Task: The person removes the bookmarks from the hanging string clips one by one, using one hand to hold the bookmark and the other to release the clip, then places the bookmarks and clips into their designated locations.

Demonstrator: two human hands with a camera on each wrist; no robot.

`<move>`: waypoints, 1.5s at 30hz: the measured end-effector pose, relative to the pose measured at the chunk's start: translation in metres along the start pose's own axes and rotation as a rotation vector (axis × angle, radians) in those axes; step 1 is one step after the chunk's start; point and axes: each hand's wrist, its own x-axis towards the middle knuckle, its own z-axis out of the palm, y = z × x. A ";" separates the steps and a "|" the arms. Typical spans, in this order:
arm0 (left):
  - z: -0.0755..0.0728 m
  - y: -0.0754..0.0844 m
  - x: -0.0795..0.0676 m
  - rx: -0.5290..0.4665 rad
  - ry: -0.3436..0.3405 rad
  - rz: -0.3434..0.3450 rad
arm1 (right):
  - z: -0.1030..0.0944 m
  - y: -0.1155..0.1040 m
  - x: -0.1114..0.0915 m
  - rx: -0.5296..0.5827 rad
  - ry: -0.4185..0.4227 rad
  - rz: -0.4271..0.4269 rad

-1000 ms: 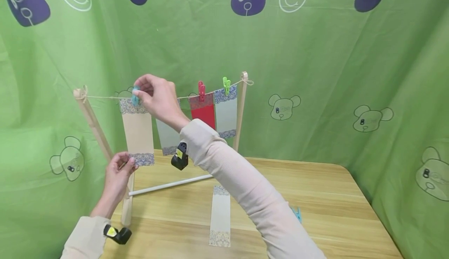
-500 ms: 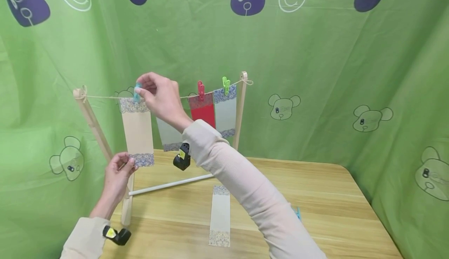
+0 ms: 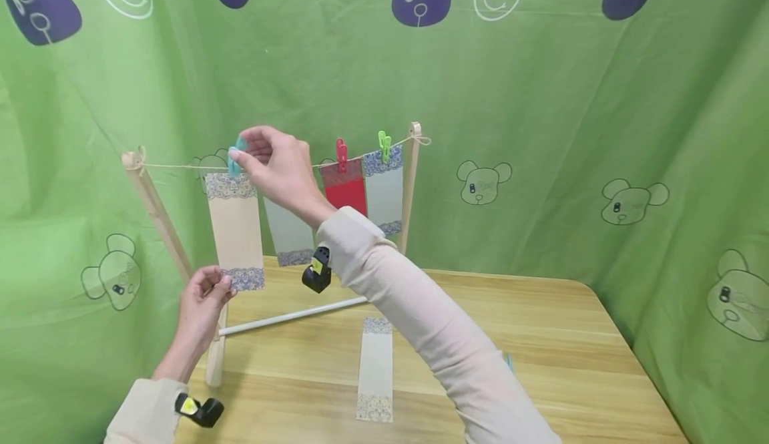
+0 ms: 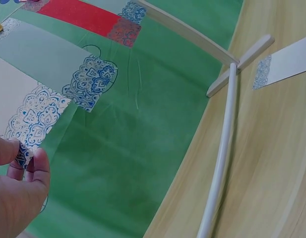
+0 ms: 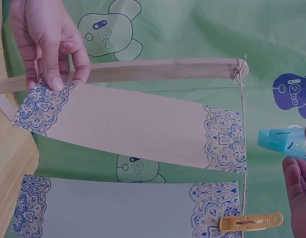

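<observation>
My left hand pinches the lower corner of a beige paper strip with blue lace-pattern ends. In the right wrist view the strip's upper end meets the string. My right hand pinches a light-blue clothespin between thumb and fingers. That view shows the clothespin just above the string, apart from both string and strip. Beside it hangs a grey-white strip under a yellow clothespin, which my right hand hides in the head view.
Farther right hang a red strip with a red clothespin and a pale strip with a green clothespin. Wooden posts hold the string. Another strip lies on the table, and a blue clothespin shows behind my right sleeve.
My right hand has shifted slightly right with the clothespin, which has tilted. The beige strip and my left hand have dropped a little. The head view has shifted slightly.
</observation>
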 end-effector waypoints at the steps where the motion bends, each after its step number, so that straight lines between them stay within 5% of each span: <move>1: 0.000 0.000 0.000 -0.004 0.000 0.000 | 0.000 0.001 0.000 0.005 -0.002 0.003; 36: 0.005 -0.001 -0.023 -0.072 -0.069 0.078 | -0.032 0.016 -0.026 0.130 0.042 -0.035; 45: 0.011 0.000 -0.029 -0.128 -0.144 0.111 | -0.047 0.021 -0.036 0.142 0.049 0.011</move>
